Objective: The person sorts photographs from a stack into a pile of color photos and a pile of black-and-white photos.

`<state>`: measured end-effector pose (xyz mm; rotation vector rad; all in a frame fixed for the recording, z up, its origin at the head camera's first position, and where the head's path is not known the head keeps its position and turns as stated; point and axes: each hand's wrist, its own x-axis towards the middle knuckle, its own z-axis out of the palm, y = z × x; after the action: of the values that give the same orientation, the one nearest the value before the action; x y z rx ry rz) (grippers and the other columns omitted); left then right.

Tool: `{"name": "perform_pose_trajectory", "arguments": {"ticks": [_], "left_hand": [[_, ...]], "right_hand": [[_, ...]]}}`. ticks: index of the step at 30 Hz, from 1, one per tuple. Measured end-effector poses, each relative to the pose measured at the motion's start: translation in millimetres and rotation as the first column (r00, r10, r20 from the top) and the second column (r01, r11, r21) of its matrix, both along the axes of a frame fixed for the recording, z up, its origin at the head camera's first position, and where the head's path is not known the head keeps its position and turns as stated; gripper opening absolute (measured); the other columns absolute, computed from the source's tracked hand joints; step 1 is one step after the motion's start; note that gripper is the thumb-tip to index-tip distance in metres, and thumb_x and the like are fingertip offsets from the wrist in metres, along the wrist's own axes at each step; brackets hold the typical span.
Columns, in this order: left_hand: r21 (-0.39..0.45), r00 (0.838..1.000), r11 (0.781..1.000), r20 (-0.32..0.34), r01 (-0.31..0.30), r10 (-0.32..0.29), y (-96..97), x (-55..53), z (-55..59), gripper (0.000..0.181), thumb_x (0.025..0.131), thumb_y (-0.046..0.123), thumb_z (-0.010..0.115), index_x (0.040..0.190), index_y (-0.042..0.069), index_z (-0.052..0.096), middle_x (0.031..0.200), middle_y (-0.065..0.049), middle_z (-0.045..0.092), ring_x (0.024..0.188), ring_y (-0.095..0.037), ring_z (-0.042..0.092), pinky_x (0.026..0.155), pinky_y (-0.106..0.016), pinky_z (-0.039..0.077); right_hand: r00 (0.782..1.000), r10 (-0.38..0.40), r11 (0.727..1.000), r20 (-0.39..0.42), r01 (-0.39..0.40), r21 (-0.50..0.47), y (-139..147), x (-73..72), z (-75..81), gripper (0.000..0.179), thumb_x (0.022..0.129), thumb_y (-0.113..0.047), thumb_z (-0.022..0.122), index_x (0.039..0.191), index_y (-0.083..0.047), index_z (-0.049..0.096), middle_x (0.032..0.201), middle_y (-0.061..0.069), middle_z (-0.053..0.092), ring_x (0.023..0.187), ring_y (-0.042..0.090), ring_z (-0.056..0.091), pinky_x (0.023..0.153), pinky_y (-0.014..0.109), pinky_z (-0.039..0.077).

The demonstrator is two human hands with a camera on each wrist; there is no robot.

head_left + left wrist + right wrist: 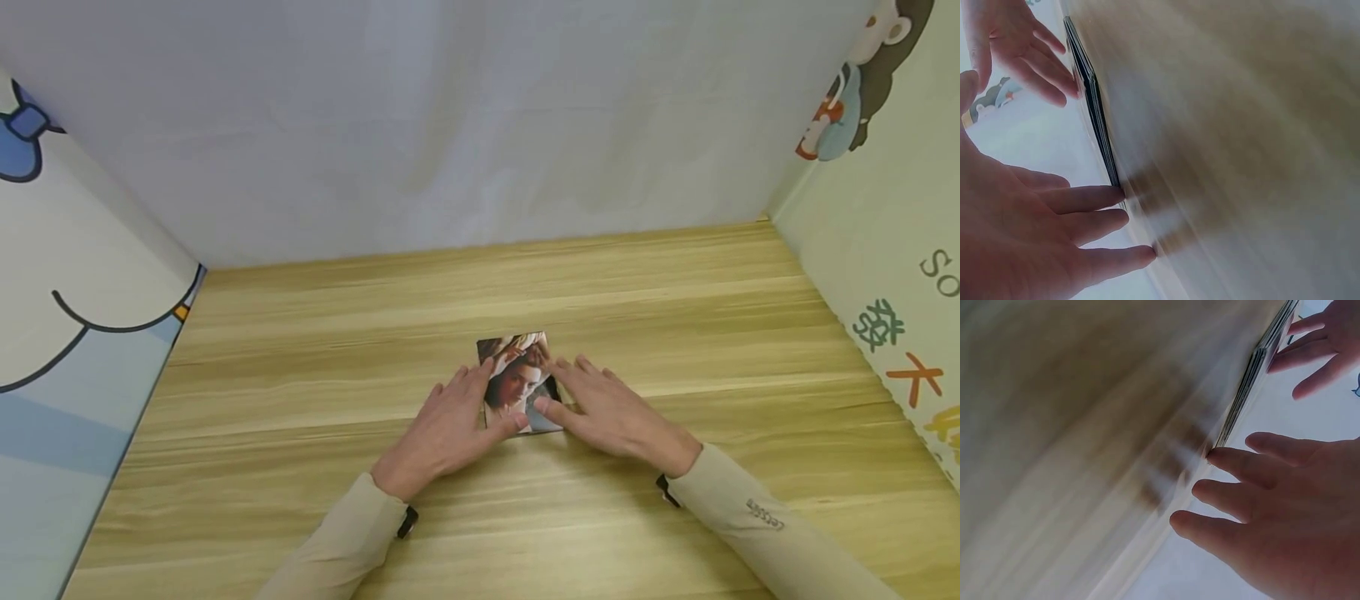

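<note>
Now the left hand (456, 423) and right hand (613, 410) sit apart, fingers stretched, flanking the photo stack (519, 385), thumbs over it, midway between side edges of the table (315, 358).

The place looked like a screened-off tabletop booth; what kind of building held it could not be told. A wood-grain tabletop (322, 333) ran up to a pale, lightly creased backdrop (517, 133), which closed off its far side. The left panel (67, 442) bore a large black-outlined cartoon (97, 242) with a blue bow (27, 122); the right panel (847, 225) carried a brown-haired cartoon figure (851, 100), the letters "SO" (941, 273), and a green Chinese character (878, 325) above a red character (915, 377).
</note>
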<state>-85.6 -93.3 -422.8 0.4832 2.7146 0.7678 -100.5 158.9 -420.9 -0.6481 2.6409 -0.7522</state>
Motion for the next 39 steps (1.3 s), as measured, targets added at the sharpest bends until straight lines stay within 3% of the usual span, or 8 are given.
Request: {"name": "perform_pose_trajectory", "arguments": {"ticks": [22, 34, 39], "left_hand": [[-0.024, 1.000, 1.000, 0.004, 0.013, -0.013, 2.0, 0.3, 0.2, 0.103, 0.095, 0.077, 0.047, 0.166, 0.008, 0.019, 0.168, -0.015, 0.028, 0.155, -0.037, 0.023, 0.123, -0.065, 0.017], [-0.036, 1.000, 0.999, -0.009, 0.023, -0.023, 2.9, -1.7, -0.7, 0.102, 0.096, 0.075, 0.048, 0.166, 0.007, 0.019, 0.167, -0.017, 0.029, 0.154, -0.038, 0.026, 0.123, -0.066, 0.018], [-0.037, 1.000, 0.999, -0.005, 0.024, -0.024, 2.4, -0.9, -0.5, 0.102, 0.096, 0.075, 0.048, 0.166, 0.007, 0.019, 0.167, -0.017, 0.029, 0.154, -0.038, 0.026, 0.122, -0.066, 0.018]], "right_hand": [[1.000, 0.002, 1.000, -0.006, -0.002, -0.013, -2.6, 5.9, 2.2, 0.079, 0.107, -0.060, 0.038, 0.161, -0.003, 0.032, 0.165, 0.019, 0.031, 0.154, 0.044, 0.019, 0.122, 0.069, 0.013], [0.998, -0.026, 0.997, -0.057, 0.021, -0.074, -4.6, 5.0, 5.7, 0.073, 0.108, -0.052, 0.044, 0.159, -0.001, 0.036, 0.161, 0.021, 0.038, 0.150, 0.048, 0.027, 0.120, 0.068, 0.022], [0.994, -0.070, 0.993, -0.081, 0.063, -0.096, -5.9, 4.8, 6.7, 0.068, 0.106, -0.044, 0.054, 0.157, 0.000, 0.041, 0.156, 0.025, 0.044, 0.143, 0.048, 0.041, 0.116, 0.064, 0.034]]}}
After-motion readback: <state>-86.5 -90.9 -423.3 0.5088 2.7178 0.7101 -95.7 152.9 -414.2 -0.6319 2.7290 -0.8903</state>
